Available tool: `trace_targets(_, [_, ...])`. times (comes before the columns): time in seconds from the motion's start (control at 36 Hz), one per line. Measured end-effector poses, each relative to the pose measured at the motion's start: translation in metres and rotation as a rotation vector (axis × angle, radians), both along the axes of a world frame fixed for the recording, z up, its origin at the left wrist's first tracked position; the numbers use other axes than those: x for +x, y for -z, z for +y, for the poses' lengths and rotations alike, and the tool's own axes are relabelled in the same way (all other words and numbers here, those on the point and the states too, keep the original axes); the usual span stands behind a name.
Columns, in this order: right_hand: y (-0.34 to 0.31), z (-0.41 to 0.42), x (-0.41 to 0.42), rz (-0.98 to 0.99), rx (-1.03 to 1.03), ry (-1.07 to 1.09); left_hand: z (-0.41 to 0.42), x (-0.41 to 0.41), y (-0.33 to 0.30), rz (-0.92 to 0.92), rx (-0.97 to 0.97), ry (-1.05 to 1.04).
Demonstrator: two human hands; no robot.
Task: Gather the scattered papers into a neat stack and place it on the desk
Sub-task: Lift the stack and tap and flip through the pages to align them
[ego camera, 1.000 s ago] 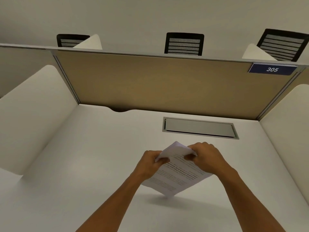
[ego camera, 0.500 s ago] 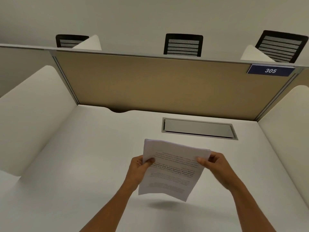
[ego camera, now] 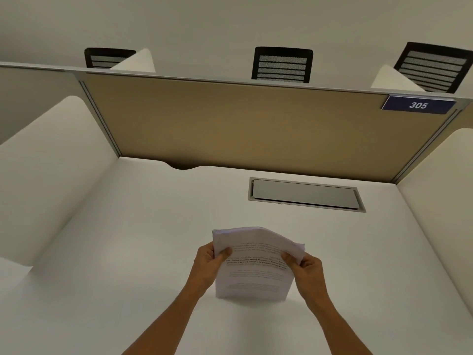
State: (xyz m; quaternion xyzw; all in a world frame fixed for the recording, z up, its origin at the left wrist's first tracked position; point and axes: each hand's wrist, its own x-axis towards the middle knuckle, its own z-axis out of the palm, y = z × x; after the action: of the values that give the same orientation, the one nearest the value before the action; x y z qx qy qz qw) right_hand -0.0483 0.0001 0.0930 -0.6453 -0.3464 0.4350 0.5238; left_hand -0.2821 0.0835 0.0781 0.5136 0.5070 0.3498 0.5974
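A stack of printed white papers (ego camera: 256, 272) stands nearly upright over the white desk (ego camera: 128, 252), its lower edge at or just above the surface. My left hand (ego camera: 207, 265) grips the stack's left edge, thumb on the front sheet. My right hand (ego camera: 307, 267) grips the right edge the same way. The top corners of the sheets curl back slightly. No loose sheets lie elsewhere on the desk.
A grey cable hatch (ego camera: 304, 194) is set into the desk behind the papers. A tan partition (ego camera: 243, 124) with a blue "305" plate (ego camera: 418, 105) closes the back; white side panels (ego camera: 51, 170) flank the desk. Black chair backs (ego camera: 281, 65) show beyond.
The papers went from a tilted, crumpled-looking hold to an upright, squared stack. Both hands shifted to the side edges and the stack dropped lower toward the desk.
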Motion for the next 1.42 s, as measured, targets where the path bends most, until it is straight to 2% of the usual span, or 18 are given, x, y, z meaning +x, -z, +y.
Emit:
trace_targets(0.5, [-0.004,0.006,-0.007,0.03,0.018,0.05,0.003,0.005,-0.002,0.018,0.096,0.027])
trace_targets(0.94, [-0.002,0.005,0.004,0.017,-0.045,-0.085,0.0,0.003,-0.001,-0.001,0.016,-0.016])
trace_targets(1.42, [0.013,-0.001,0.003,0.014,-0.094,-0.12,-0.01,-0.001,0.013,0.027,-0.037,0.001])
